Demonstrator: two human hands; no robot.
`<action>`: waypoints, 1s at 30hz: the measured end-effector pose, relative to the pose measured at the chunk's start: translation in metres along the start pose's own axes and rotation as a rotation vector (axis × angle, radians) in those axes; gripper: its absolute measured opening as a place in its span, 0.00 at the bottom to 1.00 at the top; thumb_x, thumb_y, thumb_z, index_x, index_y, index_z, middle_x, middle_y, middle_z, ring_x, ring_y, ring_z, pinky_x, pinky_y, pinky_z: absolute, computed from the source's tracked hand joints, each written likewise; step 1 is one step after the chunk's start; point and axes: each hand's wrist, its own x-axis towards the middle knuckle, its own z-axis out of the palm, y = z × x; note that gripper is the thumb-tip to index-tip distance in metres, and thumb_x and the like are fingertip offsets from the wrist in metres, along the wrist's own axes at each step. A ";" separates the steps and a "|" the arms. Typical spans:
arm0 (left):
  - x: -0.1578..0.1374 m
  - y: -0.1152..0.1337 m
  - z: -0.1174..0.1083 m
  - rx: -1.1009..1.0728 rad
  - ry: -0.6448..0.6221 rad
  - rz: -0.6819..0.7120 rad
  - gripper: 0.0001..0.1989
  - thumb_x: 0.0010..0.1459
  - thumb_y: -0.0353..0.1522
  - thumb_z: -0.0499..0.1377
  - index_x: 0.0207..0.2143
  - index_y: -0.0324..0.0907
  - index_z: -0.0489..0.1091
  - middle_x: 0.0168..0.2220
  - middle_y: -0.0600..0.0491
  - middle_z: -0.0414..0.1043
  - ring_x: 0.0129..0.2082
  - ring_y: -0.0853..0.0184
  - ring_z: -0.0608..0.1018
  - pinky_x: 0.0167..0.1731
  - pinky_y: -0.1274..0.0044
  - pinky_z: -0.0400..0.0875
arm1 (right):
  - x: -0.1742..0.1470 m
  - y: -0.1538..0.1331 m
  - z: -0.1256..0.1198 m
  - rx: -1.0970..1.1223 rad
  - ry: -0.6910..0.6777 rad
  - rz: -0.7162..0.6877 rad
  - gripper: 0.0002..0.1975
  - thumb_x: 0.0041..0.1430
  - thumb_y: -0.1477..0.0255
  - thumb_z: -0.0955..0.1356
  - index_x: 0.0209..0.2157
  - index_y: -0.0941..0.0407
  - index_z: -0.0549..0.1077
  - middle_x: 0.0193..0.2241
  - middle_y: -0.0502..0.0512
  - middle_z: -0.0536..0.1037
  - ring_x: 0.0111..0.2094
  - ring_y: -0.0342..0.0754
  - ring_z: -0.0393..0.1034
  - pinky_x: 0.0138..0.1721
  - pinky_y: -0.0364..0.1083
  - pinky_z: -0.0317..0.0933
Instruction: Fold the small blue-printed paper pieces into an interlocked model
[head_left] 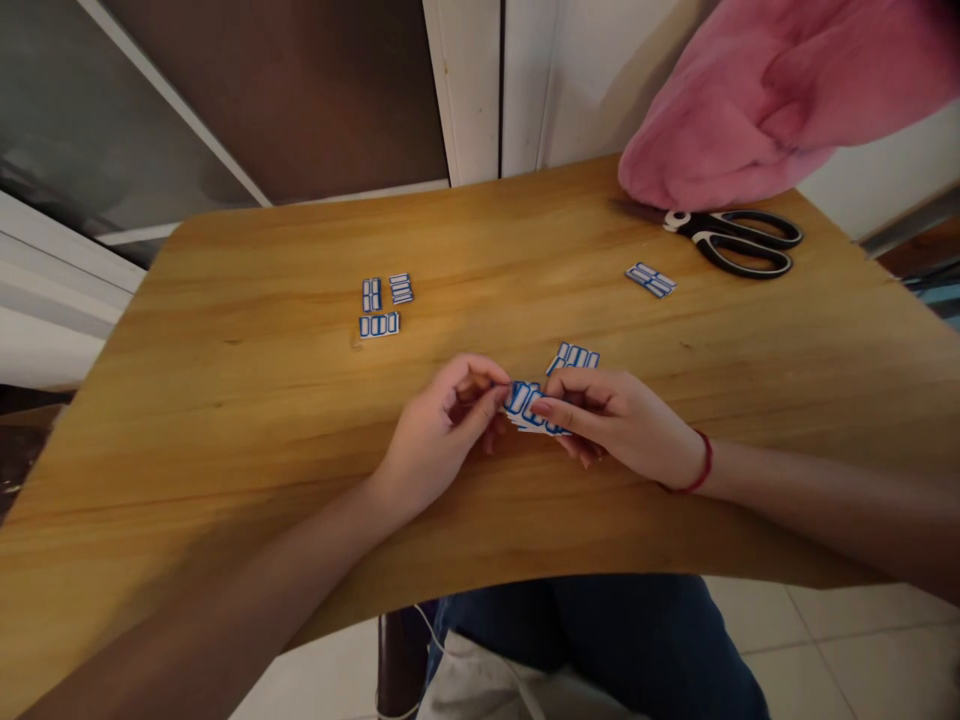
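Between my two hands is a small fanned stack of blue-bordered white label stickers (535,408). My left hand (442,425) pinches the stack's left edge between thumb and forefinger. On the other side my right hand (619,420) grips it with the thumb on top; its curled fingers are partly hidden below. Just beyond, another label piece (576,356) lies on the wooden table (300,430), partly covered by my right hand. Farther left lie three small label pieces (379,325), close together. One more label piece (651,280) rests to the right.
Black-handled scissors (739,240) lie at the back right, blades pointing left, partly under a pink plush cloth (750,110) that hangs over the table's far corner. A wall and door panels (472,90) stand behind the table. My legs (600,640) are below its front edge.
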 end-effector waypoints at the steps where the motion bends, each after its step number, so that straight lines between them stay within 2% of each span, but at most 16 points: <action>1: -0.002 0.001 0.001 -0.005 -0.034 -0.004 0.07 0.58 0.36 0.58 0.34 0.42 0.64 0.24 0.58 0.69 0.20 0.74 0.73 0.19 0.83 0.69 | 0.000 0.000 0.000 -0.015 0.003 0.001 0.19 0.57 0.56 0.66 0.24 0.57 0.64 0.13 0.44 0.66 0.13 0.35 0.59 0.16 0.37 0.52; 5: -0.007 0.003 0.001 0.063 -0.047 0.022 0.08 0.61 0.37 0.55 0.34 0.42 0.67 0.26 0.57 0.71 0.23 0.73 0.75 0.26 0.81 0.71 | 0.000 0.000 0.001 -0.057 0.021 -0.011 0.19 0.57 0.57 0.66 0.22 0.56 0.64 0.12 0.43 0.65 0.13 0.35 0.58 0.16 0.37 0.50; 7: -0.008 0.003 0.000 0.101 -0.046 0.013 0.08 0.59 0.38 0.57 0.34 0.42 0.68 0.26 0.57 0.72 0.25 0.72 0.76 0.27 0.81 0.70 | 0.000 0.001 0.001 -0.079 0.034 -0.019 0.19 0.57 0.57 0.66 0.22 0.56 0.64 0.11 0.43 0.64 0.12 0.35 0.57 0.16 0.37 0.50; 11: -0.009 0.004 0.001 0.043 -0.057 -0.044 0.09 0.54 0.37 0.62 0.30 0.42 0.67 0.26 0.56 0.73 0.23 0.72 0.76 0.24 0.81 0.71 | 0.000 0.001 0.001 -0.107 0.023 -0.023 0.19 0.57 0.57 0.67 0.22 0.57 0.63 0.12 0.43 0.63 0.13 0.35 0.56 0.17 0.37 0.49; 16: -0.007 0.006 0.002 0.014 -0.003 -0.056 0.08 0.55 0.36 0.61 0.28 0.41 0.67 0.23 0.58 0.72 0.19 0.74 0.74 0.21 0.82 0.70 | 0.000 0.000 0.001 -0.060 -0.032 -0.001 0.19 0.56 0.58 0.67 0.23 0.56 0.62 0.13 0.43 0.65 0.14 0.35 0.58 0.17 0.37 0.52; 22: -0.004 0.008 0.000 0.060 0.026 -0.030 0.09 0.58 0.35 0.58 0.27 0.39 0.69 0.22 0.57 0.72 0.20 0.73 0.74 0.23 0.82 0.72 | 0.001 0.001 0.000 -0.024 -0.045 -0.026 0.17 0.57 0.59 0.66 0.24 0.57 0.64 0.15 0.44 0.66 0.15 0.35 0.58 0.17 0.37 0.53; 26: 0.000 0.005 -0.004 0.007 0.104 -0.020 0.07 0.58 0.34 0.58 0.35 0.39 0.68 0.24 0.57 0.73 0.21 0.72 0.75 0.23 0.81 0.73 | 0.000 0.001 -0.001 0.010 -0.042 -0.023 0.17 0.56 0.58 0.67 0.27 0.58 0.65 0.15 0.43 0.65 0.15 0.35 0.59 0.17 0.36 0.52; 28: 0.001 0.003 -0.005 -0.022 0.144 0.002 0.09 0.58 0.34 0.58 0.41 0.41 0.65 0.23 0.59 0.72 0.21 0.72 0.75 0.21 0.81 0.73 | -0.001 0.001 -0.001 0.010 -0.044 -0.024 0.17 0.57 0.59 0.67 0.26 0.58 0.65 0.15 0.43 0.65 0.15 0.34 0.58 0.17 0.36 0.52; 30: 0.002 0.002 -0.005 -0.027 0.159 0.024 0.10 0.58 0.33 0.59 0.41 0.42 0.63 0.22 0.60 0.71 0.20 0.72 0.74 0.20 0.81 0.72 | -0.001 0.000 -0.001 0.007 -0.045 -0.027 0.17 0.57 0.59 0.67 0.25 0.58 0.65 0.14 0.43 0.65 0.15 0.34 0.58 0.17 0.36 0.51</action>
